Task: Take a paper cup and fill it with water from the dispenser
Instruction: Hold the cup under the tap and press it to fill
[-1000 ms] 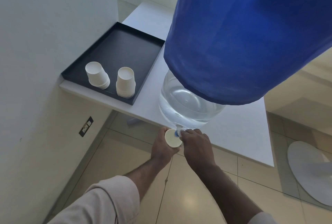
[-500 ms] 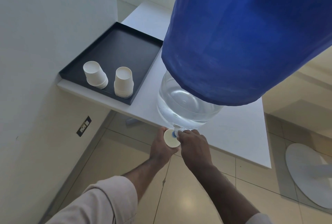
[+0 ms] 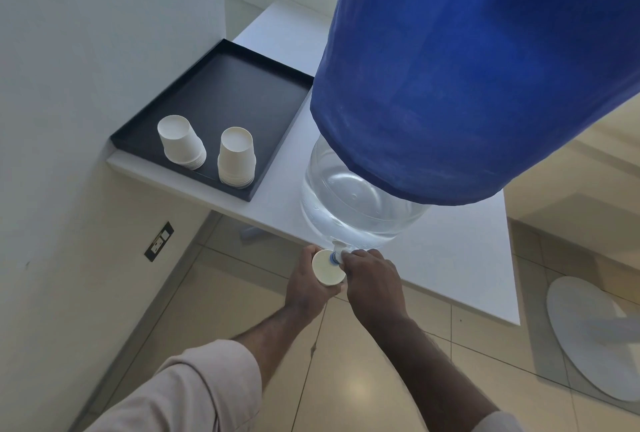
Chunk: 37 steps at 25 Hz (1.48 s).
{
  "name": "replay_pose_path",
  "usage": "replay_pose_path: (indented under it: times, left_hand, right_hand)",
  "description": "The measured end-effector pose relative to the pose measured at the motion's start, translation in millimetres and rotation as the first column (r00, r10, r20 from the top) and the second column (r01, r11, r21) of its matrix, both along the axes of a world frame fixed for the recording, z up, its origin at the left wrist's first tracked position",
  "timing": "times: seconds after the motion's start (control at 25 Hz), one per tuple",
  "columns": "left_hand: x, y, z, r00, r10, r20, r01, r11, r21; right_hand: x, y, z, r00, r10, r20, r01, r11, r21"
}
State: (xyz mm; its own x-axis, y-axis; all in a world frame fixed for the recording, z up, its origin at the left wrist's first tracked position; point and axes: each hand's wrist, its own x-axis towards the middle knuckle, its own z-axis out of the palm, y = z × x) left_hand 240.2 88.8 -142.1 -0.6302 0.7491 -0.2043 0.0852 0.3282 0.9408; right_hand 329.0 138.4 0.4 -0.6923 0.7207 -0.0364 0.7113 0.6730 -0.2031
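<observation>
Tiled floor lies under the desk (image 3: pixel 450 258) edge, where your left hand (image 3: pixel 306 288) wraps the cup (image 3: pixel 327 271) beneath the tap (image 3: pixel 336 253); right fingers (image 3: pixel 360 255) pinch the tap. Drift sideways and water misses, spilling down.

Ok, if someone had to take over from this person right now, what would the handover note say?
Left hand: grip closed around a paper cup, holding it upright under the tap at the table edge.
Right hand: fingers on the tap of the water dispenser.
Spare cups: two upside-down stacks on the black tray.
Done: cup taken and placed at the spout.
Left: finish filling; the water level in the cup cannot be seen. Then release the tap.
</observation>
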Motion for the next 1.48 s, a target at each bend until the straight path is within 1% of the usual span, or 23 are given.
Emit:
replay_pose_path:
  times: [1.16, 1.48]
  left_hand:
    - [-4.0, -0.7, 4.3, 1.0, -0.018, 0.022, 0.018, 1.0, 0.024]
    - [-5.1, -0.1, 3.9, 0.999, -0.03, 0.022, 0.029, 0.999, 0.021]
  right_hand:
    - [-2.1, 0.6, -0.7, 0.999, -0.034, -0.038, 0.033, 0.999, -0.023]
    - [-2.8, -0.6, 1.6, 0.999, -0.043, -0.026, 0.043, 0.998, -0.036]
